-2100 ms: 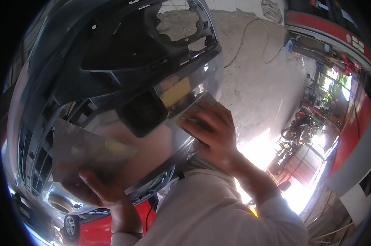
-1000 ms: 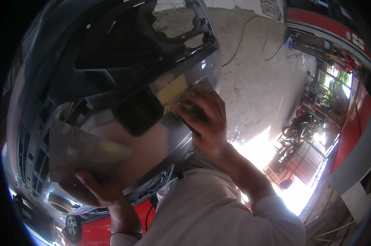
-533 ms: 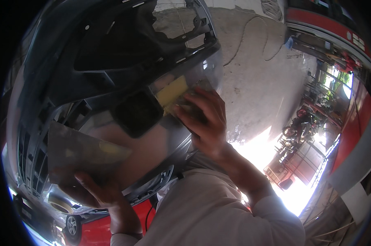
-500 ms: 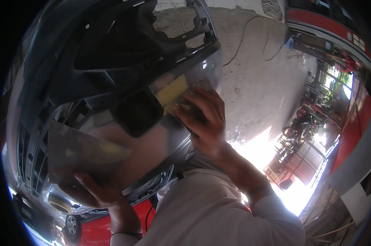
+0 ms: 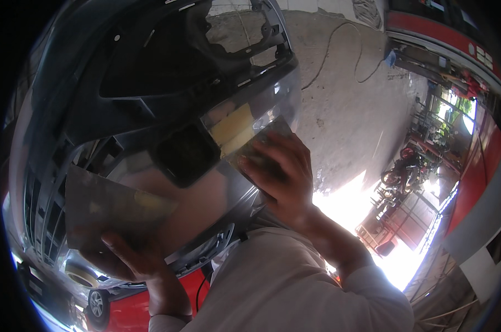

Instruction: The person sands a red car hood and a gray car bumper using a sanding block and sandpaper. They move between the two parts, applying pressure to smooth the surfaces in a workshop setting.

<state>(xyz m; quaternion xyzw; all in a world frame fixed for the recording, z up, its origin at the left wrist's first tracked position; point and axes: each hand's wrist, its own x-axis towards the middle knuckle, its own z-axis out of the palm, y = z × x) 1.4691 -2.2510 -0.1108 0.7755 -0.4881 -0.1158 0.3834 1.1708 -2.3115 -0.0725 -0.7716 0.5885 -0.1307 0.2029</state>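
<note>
Right hand [image 5: 281, 172] is gripping a flat spreader [image 5: 271, 128] under its fingers, beside the yellow patch [image 5: 231, 124] on the bumper [image 5: 187, 205]; left hand [image 5: 139, 259] is clasping a grey plate [image 5: 111, 198]. Past the bumper's right edge, floor [image 5: 342, 110] is lying open.

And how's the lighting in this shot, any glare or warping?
Head view: harsh glare washes out part of the floor at lower right; head view: the square opening in the dark bumper is nearly black, and the left hand sits in dim light; head view: fisheye distortion bends the red vehicle at upper right.
</note>
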